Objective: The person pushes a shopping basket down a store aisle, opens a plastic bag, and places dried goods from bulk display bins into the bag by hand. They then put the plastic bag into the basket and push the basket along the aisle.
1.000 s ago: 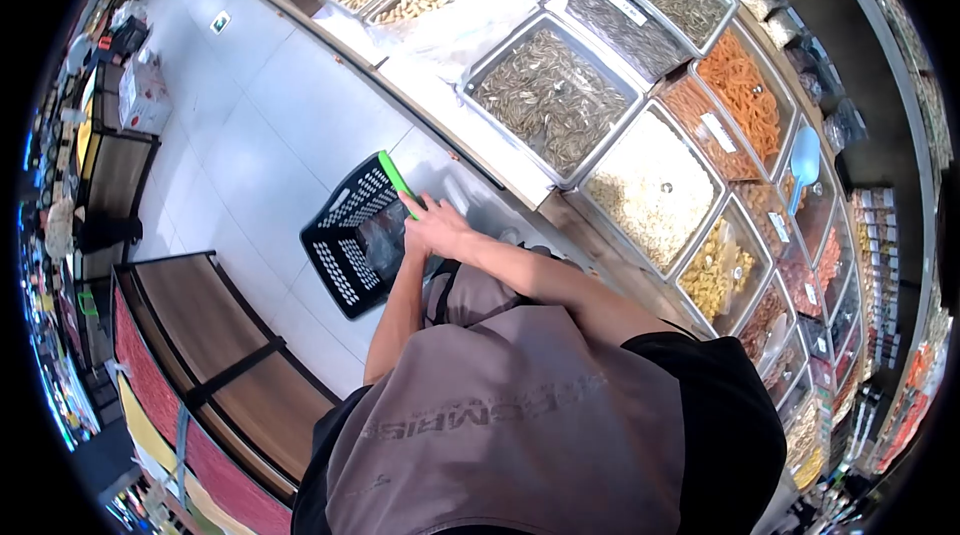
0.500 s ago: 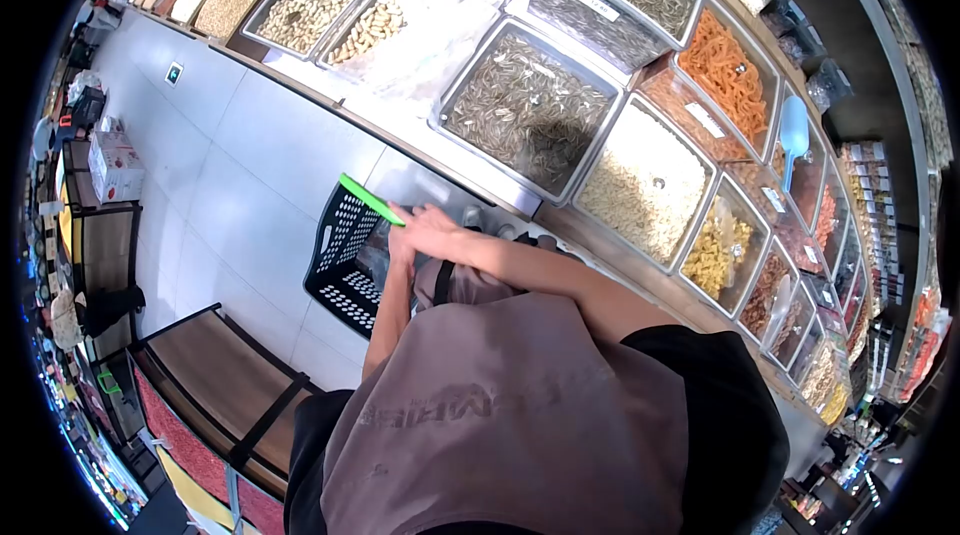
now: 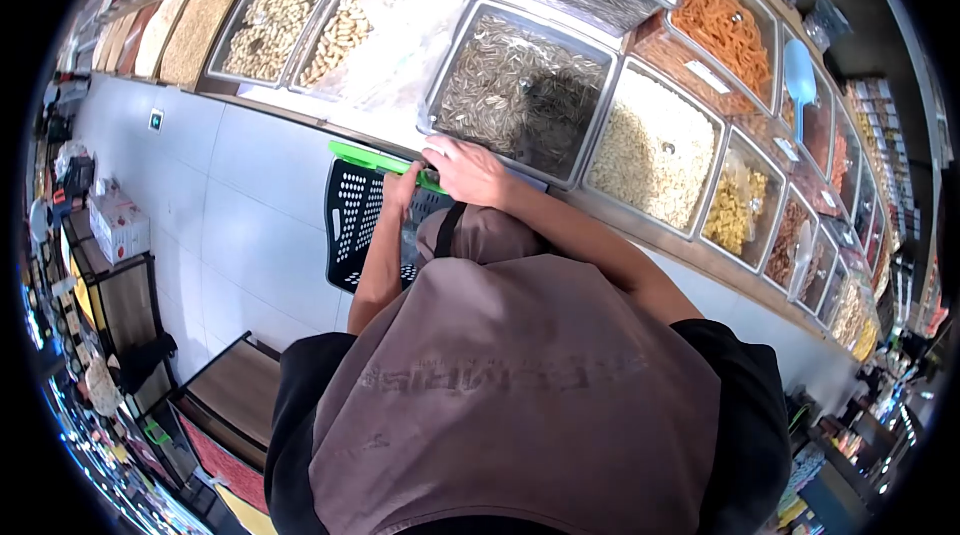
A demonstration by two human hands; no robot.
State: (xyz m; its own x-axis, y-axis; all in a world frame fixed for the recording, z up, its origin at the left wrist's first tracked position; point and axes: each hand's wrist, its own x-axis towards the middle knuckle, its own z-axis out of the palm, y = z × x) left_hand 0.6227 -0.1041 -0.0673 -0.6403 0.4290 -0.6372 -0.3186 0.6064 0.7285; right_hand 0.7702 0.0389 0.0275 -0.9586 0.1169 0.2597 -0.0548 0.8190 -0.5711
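Observation:
The black basket (image 3: pixel 350 220) with its green handle (image 3: pixel 365 157) hangs in front of me, beside the counter edge. My left hand (image 3: pixel 403 191) is wrapped round the green handle. Just to the right, my right hand (image 3: pixel 465 170) lies at the end of the handle, close to the front rim of a bin of small dried fish (image 3: pixel 490 80). Its fingers are bent, and what lies under them is hidden. My body and apron cover part of the basket.
Bins of peanuts (image 3: pixel 345 40), white flakes (image 3: pixel 650 155), orange strips (image 3: pixel 722 25) and yellow pieces (image 3: pixel 738 210) fill the counter. A blue scoop (image 3: pixel 799 75) lies at the right. A box (image 3: pixel 118 225) and a brown bench (image 3: pixel 235 390) stand at the left.
The view has turned, and the counter is nearer. Both hands and the basket have moved closer to the fish bin. My hands have come apart, with the right hand now at the bin's front edge.

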